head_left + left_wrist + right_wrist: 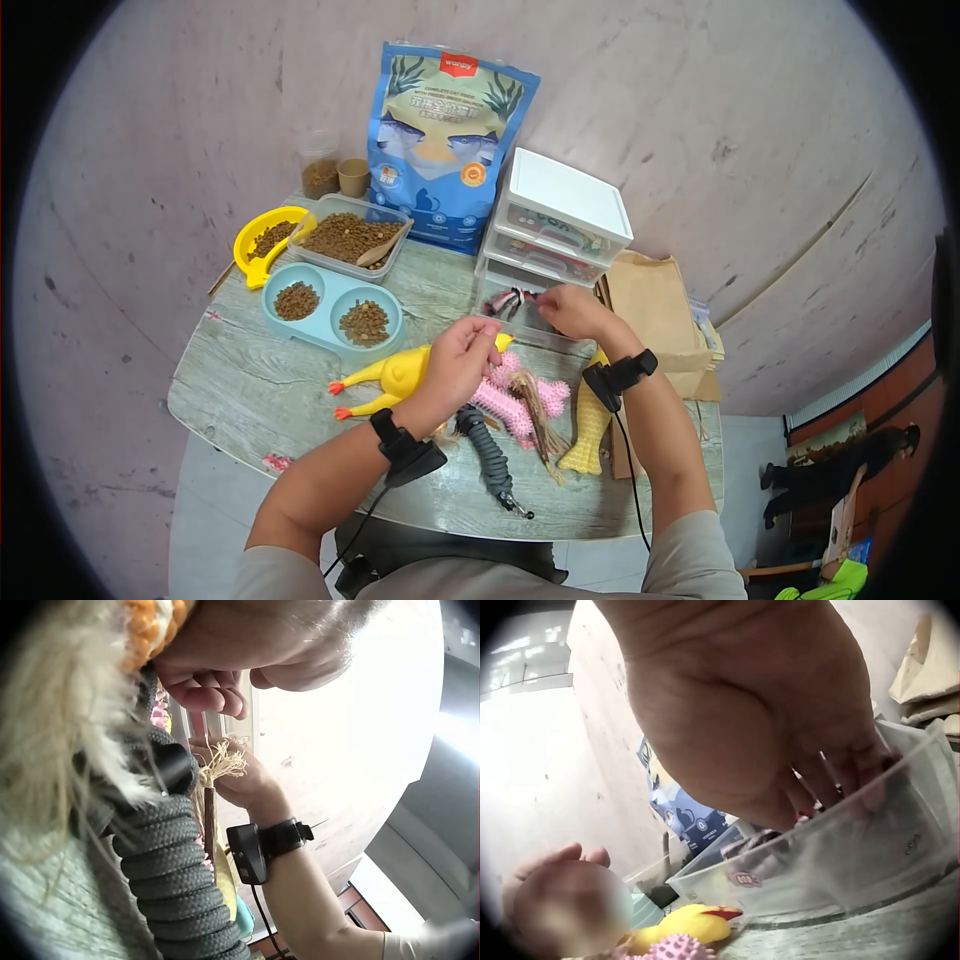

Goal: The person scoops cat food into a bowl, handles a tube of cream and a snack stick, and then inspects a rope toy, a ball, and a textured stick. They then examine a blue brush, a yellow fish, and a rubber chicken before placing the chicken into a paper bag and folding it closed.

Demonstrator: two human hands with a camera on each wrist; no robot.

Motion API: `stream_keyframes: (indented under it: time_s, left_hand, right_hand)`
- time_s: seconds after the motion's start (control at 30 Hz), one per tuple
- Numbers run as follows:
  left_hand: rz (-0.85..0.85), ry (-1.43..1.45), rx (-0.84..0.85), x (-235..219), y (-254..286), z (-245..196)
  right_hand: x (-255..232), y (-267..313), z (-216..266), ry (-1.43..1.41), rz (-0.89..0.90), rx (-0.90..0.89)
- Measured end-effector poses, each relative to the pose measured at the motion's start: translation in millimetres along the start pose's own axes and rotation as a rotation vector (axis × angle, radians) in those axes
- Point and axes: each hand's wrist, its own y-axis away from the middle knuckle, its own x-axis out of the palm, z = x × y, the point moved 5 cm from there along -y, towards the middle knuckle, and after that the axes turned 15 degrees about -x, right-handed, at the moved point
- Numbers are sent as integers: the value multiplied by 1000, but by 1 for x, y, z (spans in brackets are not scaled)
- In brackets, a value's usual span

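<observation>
My left hand (460, 362) hovers above the yellow rubber chicken (403, 372) and the pink spiky toy (505, 408), its fingers loosely curled with nothing between them. Over the front wall of the pulled-out clear bottom drawer (840, 862) reaches my right hand (572, 311), fingers pointing down inside. Its fingertips are at a dark, red and white rope toy (510, 302) lying in that drawer; whether they grip it cannot be told. In the left wrist view a grey coiled rope (176, 877) lies close below the left hand (247, 645).
A yellow fish-shaped toy (590, 425) lies right of the pink toys. Behind are a blue food bag (445, 150) and the white-topped drawer unit (570, 195). At the left stand a blue double bowl (333, 338), a kibble box (350, 238) and a yellow bowl (258, 270). Paper bags (655, 320) stand right.
</observation>
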Motion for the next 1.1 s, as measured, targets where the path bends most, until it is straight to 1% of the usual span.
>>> stream_keyframes:
  time_s: [0.03, 0.07, 0.13, 0.17, 0.23, 0.27, 0.33, 0.37, 0.43, 0.47, 0.5, 0.57, 0.6, 0.63, 0.7, 0.73, 0.87, 0.93, 1.07, 1.1]
  left_hand:
    - [-6, -2, -5, 1, 1, -1]
    - [-10, -4, -12, 1, 2, -1]
    - [-11, -5, -12, 0, 0, 0]
    - [-11, -7, -10, 0, -1, 2]
    - [-10, -12, -34, 0, 0, 3]
    - [-10, -18, -52, 0, 1, 4]
    - [-12, -13, -58, 0, 0, 3]
    - [-15, -8, -51, 0, 0, 1]
    - [-17, 1, -72, 1, 1, 2]
    - [-23, -8, -57, 0, 0, 1]
    - [-29, -20, -41, 0, 0, 1]
    - [-22, -23, -60, 1, 2, 0]
    - [-23, -24, -68, 2, 3, -2]
    - [-24, -25, -73, 2, 3, -2]
    - [-23, -38, -73, 3, 3, -3]
    - [-23, -42, -73, 2, 3, -2]
    - [-36, -56, -92, 3, 4, -3]
    - [-41, -45, -98, 3, 4, -3]
    - [-27, -56, -97, 2, 4, -1]
    - [-30, -53, -95, 2, 4, -1]
  right_hand:
    - [3, 0, -6, -15, -90, -46]
    - [12, 0, -12, -16, -89, -46]
    - [9, 5, -5, -37, -326, -220]
    - [9, 7, -8, -41, -324, -217]
    - [-6, 20, 13, -54, -239, -133]
    - [-10, 29, 23, -64, -233, -125]
    - [-27, 50, 47, -17, -418, -201]
    - [-32, 59, 59, -27, -413, -193]
    - [-33, 79, 78, -127, -371, -34]
    - [-28, 87, 85, -159, -364, 11]
    - [-22, 93, 90, -169, -364, 20]
    - [0, 102, 99, -137, -141, 0]
    - [9, 105, 101, -85, -125, -54]
    - [14, 109, 102, -91, -130, -51]
    - [14, 112, 109, 33, -201, -32]
    - [10, 114, 113, 100, -247, -65]
    - [10, 117, 120, 110, -329, -96]
    - [25, 113, 116, 57, -226, -113]
    - [32, 110, 110, -8, -218, -119]
    - [32, 108, 108, -64, -177, -91]
